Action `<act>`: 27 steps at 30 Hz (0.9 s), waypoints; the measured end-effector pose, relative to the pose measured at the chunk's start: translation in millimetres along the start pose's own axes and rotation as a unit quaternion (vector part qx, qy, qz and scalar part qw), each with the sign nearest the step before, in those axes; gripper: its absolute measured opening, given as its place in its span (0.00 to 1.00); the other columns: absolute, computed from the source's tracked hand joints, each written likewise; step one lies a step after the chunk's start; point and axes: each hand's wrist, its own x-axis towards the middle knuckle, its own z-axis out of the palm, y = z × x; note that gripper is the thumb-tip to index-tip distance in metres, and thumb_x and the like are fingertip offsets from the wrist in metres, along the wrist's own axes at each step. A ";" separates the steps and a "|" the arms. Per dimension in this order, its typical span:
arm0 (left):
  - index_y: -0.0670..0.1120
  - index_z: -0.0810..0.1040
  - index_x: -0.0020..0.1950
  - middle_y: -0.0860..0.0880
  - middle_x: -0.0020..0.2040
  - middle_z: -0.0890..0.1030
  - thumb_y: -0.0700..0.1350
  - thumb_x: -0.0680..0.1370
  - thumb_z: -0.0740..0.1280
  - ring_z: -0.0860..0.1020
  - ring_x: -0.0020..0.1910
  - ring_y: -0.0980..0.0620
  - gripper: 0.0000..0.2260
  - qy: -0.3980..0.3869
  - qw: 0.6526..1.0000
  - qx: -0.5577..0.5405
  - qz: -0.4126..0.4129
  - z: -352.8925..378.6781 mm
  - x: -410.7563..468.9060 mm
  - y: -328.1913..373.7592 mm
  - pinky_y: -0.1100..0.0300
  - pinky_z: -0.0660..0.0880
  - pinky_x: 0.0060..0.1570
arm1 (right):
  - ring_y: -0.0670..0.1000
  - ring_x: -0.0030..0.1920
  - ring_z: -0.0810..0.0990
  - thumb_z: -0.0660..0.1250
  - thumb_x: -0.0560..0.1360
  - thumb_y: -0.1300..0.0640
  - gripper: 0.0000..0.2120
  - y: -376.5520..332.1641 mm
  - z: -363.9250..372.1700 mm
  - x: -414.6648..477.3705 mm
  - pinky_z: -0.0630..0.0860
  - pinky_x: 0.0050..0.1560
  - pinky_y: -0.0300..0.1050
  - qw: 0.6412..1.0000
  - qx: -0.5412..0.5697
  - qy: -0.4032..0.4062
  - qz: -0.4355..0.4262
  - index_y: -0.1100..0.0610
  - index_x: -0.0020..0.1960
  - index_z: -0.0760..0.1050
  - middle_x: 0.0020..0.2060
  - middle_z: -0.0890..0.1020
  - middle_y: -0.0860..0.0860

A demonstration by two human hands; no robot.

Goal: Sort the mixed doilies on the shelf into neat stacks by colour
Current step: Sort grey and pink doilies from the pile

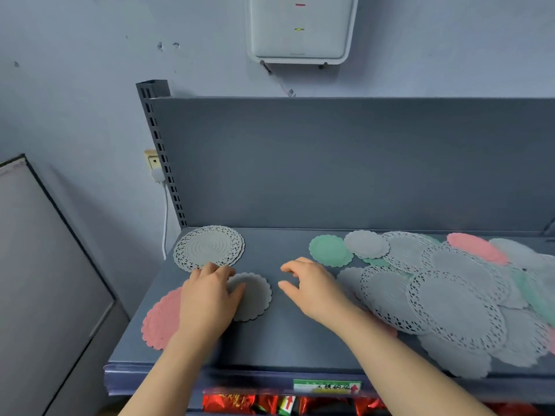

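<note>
On the grey shelf (285,334), three sorted piles lie at the left: a lacy white doily stack (208,247) at the back, a plain grey scalloped doily (253,297) in front of it, and a pink doily stack (160,319) at the front left. My left hand (207,298) rests on the left edge of the grey doily, fingers lightly bent, partly hiding the pink stack. My right hand (312,288) hovers above bare shelf with loosely curled fingers, holding nothing. A mixed heap (450,298) of white, grey, green (329,250) and pink (476,247) doilies covers the right side.
The shelf's back panel (345,163) rises behind the doilies, with a perforated upright (162,151) at its left corner. A white box (301,28) hangs on the wall above. Red packets (231,402) sit under the shelf's front edge. A grey cabinet (45,280) stands at the left.
</note>
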 end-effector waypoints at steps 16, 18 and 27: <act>0.50 0.81 0.49 0.51 0.46 0.83 0.54 0.74 0.60 0.78 0.47 0.46 0.14 -0.072 0.943 -0.147 0.290 64.8 -28.7 286.5 0.54 0.74 0.49 | 0.49 0.66 0.73 0.64 0.77 0.51 0.19 207.5 -175.5 -143.1 0.66 0.66 0.41 0.970 -0.076 0.157 0.167 0.54 0.67 0.73 0.66 0.75 0.49; 0.50 0.81 0.50 0.51 0.48 0.82 0.55 0.75 0.60 0.77 0.48 0.46 0.13 -0.089 0.939 -0.146 0.298 78.6 -33.5 328.2 0.54 0.74 0.50 | 0.50 0.66 0.73 0.64 0.77 0.51 0.20 244.2 -195.0 -158.2 0.67 0.67 0.43 0.967 -0.075 0.156 0.187 0.53 0.67 0.72 0.66 0.75 0.49; 0.47 0.77 0.58 0.45 0.54 0.78 0.54 0.75 0.64 0.74 0.55 0.42 0.16 -0.181 0.945 -0.131 0.239 131.4 -32.4 482.7 0.51 0.73 0.53 | 0.53 0.65 0.73 0.64 0.77 0.52 0.20 386.4 -262.1 -187.2 0.70 0.63 0.46 0.959 -0.063 0.104 0.257 0.57 0.68 0.71 0.66 0.75 0.52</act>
